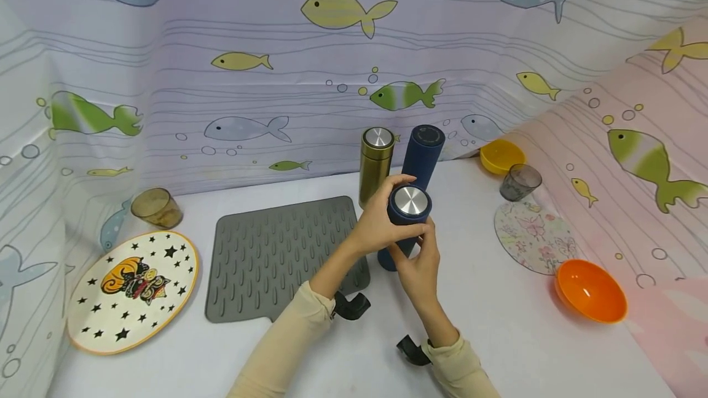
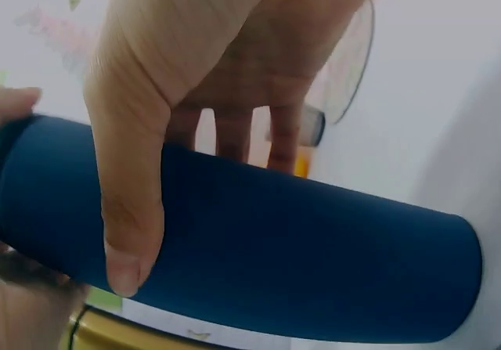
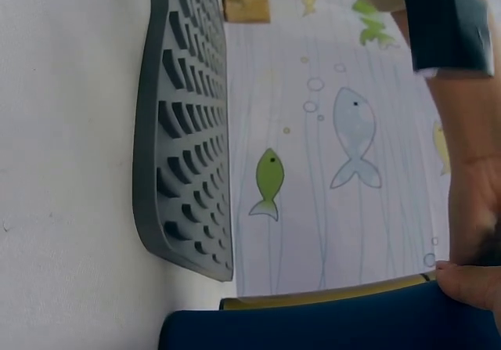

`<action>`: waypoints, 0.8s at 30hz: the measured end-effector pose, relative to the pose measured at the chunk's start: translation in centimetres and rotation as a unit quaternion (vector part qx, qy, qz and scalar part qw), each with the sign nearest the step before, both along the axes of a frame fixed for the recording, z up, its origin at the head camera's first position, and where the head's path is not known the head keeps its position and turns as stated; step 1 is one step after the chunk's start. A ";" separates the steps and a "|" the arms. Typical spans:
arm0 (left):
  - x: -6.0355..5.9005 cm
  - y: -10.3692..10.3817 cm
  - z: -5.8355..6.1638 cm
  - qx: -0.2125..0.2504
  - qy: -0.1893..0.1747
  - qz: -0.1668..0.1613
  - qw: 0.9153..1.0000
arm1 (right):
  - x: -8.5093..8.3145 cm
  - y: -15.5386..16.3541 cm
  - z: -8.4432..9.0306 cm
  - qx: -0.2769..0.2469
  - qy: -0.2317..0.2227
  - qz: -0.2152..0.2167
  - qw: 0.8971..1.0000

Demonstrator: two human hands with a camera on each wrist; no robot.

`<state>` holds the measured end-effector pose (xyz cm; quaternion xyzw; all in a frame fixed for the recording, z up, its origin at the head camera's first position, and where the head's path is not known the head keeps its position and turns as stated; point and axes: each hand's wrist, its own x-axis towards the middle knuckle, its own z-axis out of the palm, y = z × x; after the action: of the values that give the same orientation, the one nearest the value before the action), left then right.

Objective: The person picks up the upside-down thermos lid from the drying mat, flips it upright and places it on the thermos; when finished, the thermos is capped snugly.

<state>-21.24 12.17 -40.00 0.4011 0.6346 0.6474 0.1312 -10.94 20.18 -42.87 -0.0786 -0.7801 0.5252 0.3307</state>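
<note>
Both hands hold a dark blue flask (image 1: 409, 204) with a silver top, tilted toward me just right of the grey mat. My left hand (image 1: 381, 223) grips its upper part just below the cap, and in the left wrist view the thumb (image 2: 129, 236) and fingers curl round the blue body (image 2: 313, 264). My right hand (image 1: 420, 266) holds the flask lower down, with a fingertip (image 3: 470, 281) on the blue body (image 3: 313, 328). Close behind it stand a second blue flask (image 1: 423, 146) and a gold flask (image 1: 376, 164).
A grey ribbed mat (image 1: 276, 257) lies at centre left. A star-patterned plate (image 1: 133, 290) and an amber cup (image 1: 157, 207) are at the left. On the right are a yellow bowl (image 1: 500, 155), a grey glass (image 1: 520, 182), a floral coaster (image 1: 531, 235) and an orange bowl (image 1: 589, 290). Fish-print curtains surround the table.
</note>
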 end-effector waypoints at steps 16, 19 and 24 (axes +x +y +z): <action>-1.1 0.0 0.0 0.027 -0.076 -0.064 0.995 | -1.0 1.8 -3.2 0.026 -0.008 0.031 0.999; -1.2 0.1 -0.3 0.036 -0.086 -0.081 0.992 | -0.9 1.9 -3.2 0.029 -0.007 0.046 0.998; -0.1 0.5 0.1 -0.035 0.034 0.058 0.997 | -1.0 2.0 -3.1 0.043 0.002 0.043 0.998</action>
<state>-21.32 12.69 -39.92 0.3807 0.6831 0.6174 0.0858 -11.97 22.17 -45.98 -0.0297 -0.8041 0.5051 0.3122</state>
